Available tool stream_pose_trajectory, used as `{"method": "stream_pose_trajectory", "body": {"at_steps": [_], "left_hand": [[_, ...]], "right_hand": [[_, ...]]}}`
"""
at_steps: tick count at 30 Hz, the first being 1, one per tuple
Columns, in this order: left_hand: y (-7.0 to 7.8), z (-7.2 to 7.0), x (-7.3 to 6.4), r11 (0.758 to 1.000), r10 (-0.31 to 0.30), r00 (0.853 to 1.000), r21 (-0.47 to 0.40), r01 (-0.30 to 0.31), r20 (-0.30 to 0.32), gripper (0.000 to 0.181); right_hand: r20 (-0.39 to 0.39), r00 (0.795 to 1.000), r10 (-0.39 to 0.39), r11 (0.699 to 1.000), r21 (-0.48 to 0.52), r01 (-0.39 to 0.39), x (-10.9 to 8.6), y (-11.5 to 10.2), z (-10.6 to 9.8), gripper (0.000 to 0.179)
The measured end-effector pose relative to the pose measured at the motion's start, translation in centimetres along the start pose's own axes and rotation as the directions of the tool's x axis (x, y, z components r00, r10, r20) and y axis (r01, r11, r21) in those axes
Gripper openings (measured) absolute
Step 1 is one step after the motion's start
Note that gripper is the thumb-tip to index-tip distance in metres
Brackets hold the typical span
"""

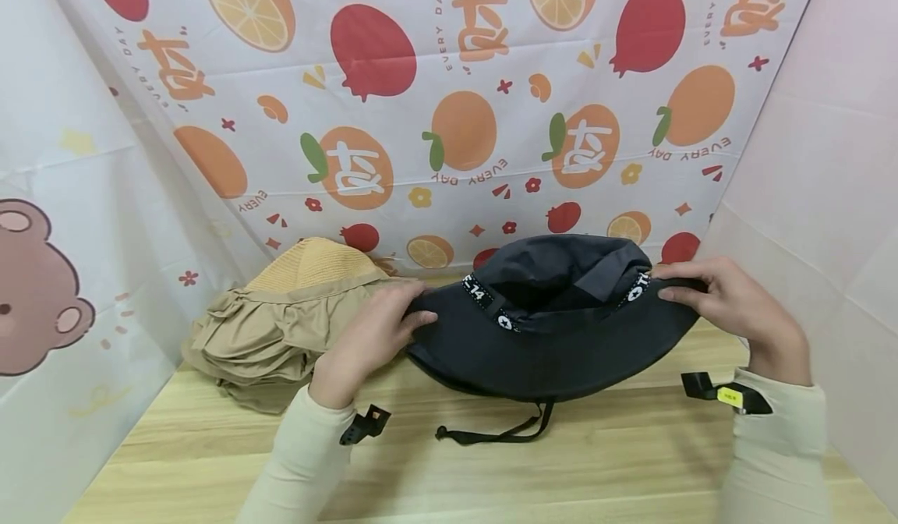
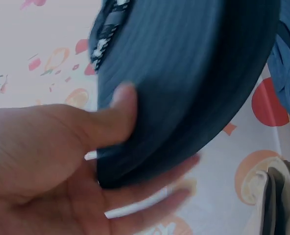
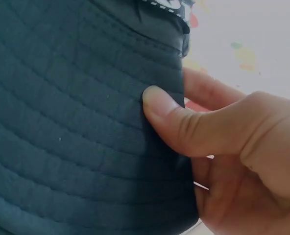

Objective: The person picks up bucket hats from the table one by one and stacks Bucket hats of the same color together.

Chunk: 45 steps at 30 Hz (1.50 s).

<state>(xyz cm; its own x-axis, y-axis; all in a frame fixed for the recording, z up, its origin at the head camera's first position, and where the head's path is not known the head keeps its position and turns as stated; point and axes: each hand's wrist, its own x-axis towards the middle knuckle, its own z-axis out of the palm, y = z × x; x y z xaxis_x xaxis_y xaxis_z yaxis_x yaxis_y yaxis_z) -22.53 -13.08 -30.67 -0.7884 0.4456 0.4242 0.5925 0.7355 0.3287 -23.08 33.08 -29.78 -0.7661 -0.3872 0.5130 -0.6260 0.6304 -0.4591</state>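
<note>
A black wide-brimmed sun hat (image 1: 554, 360) is held up just above the table, its crown partly caved in. A dark band with white lettering circles the crown, and a black chin cord (image 1: 515, 435) hangs below the brim. My left hand (image 1: 368, 341) pinches the left end of the brim, thumb on top and fingers beneath; the left wrist view shows the thumb (image 2: 123, 110) against the cloth. At the opposite end, my right hand (image 1: 737, 302) grips the brim. Stitched rows on the brim show beside the right thumb (image 3: 172, 117).
Left of the black hat lies a tan ruffled cloth hat (image 1: 266, 337) with a yellow woven piece (image 1: 316, 265) at its top, near my left hand. Under everything is a wooden table (image 1: 449, 485). A fruit-print cloth (image 1: 393, 9) hangs behind, with pale cloth walls on both sides.
</note>
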Motion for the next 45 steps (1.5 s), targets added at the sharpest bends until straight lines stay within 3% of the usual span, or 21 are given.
{"method": "stream_pose_trajectory", "body": {"at_steps": [2, 8, 11, 13, 15, 18, 19, 21, 23, 25, 30, 33, 35, 38, 42, 45], "left_hand": [[0.0, 0.0, 0.1, 1.000, 0.011, 1.000, 0.009, -0.011, -0.027, 0.006], [0.5, -0.1, 0.3, 1.000, 0.017, 0.982, 0.008, -0.015, -0.188, 0.017], [0.7, -0.1, 0.4, 0.999, 0.035, 0.954, 0.001, -0.037, -0.296, 0.010], [0.8, 0.0, 0.5, 0.998, 0.053, 0.924, 0.005, -0.055, -0.379, 0.006], [0.9, 0.0, 0.6, 0.997, 0.071, 0.884, 0.013, -0.073, -0.462, 0.006], [1.0, 0.0, 0.8, 0.996, 0.079, 0.828, 0.011, -0.088, -0.555, 0.009], [1.0, -0.1, 0.8, 0.996, 0.077, 0.815, 0.009, -0.087, -0.574, 0.009], [1.0, -0.3, 0.9, 0.997, 0.060, 0.807, -0.004, -0.077, -0.587, 0.010], [0.8, -0.4, 0.9, 0.998, 0.044, 0.817, -0.017, -0.066, -0.575, 0.009], [0.6, -0.6, 0.9, 0.998, 0.033, 0.835, -0.028, -0.058, -0.550, 0.008], [0.1, -0.7, 0.8, 0.998, -0.013, 0.904, -0.067, -0.017, -0.427, 0.005], [-0.1, -0.8, 0.6, 0.996, -0.051, 0.950, -0.080, 0.028, -0.308, 0.009], [-0.3, -0.7, 0.5, 0.997, -0.062, 0.970, -0.067, 0.047, -0.235, 0.013], [-0.5, -0.5, 0.2, 0.997, -0.074, 0.985, -0.050, 0.067, -0.153, 0.023], [-0.9, -0.2, 0.0, 0.996, -0.092, 0.992, -0.023, 0.090, -0.084, 0.041], [-1.1, 0.0, 0.0, 0.997, -0.074, 0.997, -0.030, 0.073, -0.033, 0.048]], "right_hand": [[-0.008, 1.000, 0.019, 0.999, -0.045, -0.019, 0.1, -0.1, 0.1, 0.030], [-0.097, 0.988, 0.120, 0.972, -0.189, -0.137, 0.7, -0.2, 0.5, 0.023], [-0.173, 0.973, 0.154, 0.958, -0.213, -0.189, 0.9, -0.5, 0.7, 0.022], [-0.266, 0.957, 0.112, 0.961, -0.216, -0.173, 1.2, -0.8, 1.0, 0.022], [-0.394, 0.918, 0.041, 0.971, -0.201, -0.130, 1.7, -1.2, 1.3, 0.023], [-0.566, 0.822, -0.067, 0.983, -0.181, -0.044, 2.4, -2.0, 1.8, 0.024], [-0.605, 0.791, -0.085, 0.985, -0.172, -0.026, 2.7, -2.2, 1.8, 0.023], [-0.650, 0.754, -0.101, 0.988, -0.157, -0.003, 3.0, -2.6, 2.0, 0.022], [-0.658, 0.746, -0.101, 0.988, -0.152, 0.000, 3.2, -2.7, 2.1, 0.023], [-0.650, 0.754, -0.097, 0.988, -0.152, -0.004, 3.3, -2.5, 2.4, 0.025], [-0.589, 0.804, -0.080, 0.983, -0.179, -0.033, 3.2, -1.6, 2.9, 0.030], [-0.540, 0.839, -0.067, 0.979, -0.198, -0.049, 3.1, -1.1, 3.2, 0.031], [-0.513, 0.856, -0.070, 0.978, -0.204, -0.042, 3.1, -0.7, 3.4, 0.031], [-0.470, 0.879, -0.075, 0.981, -0.195, -0.021, 3.3, 0.0, 3.8, 0.032], [-0.387, 0.920, -0.052, 0.980, -0.197, -0.027, 3.5, 1.1, 4.8, 0.035], [-0.298, 0.954, -0.027, 0.976, -0.216, -0.040, 4.0, 2.1, 5.5, 0.037]]}}
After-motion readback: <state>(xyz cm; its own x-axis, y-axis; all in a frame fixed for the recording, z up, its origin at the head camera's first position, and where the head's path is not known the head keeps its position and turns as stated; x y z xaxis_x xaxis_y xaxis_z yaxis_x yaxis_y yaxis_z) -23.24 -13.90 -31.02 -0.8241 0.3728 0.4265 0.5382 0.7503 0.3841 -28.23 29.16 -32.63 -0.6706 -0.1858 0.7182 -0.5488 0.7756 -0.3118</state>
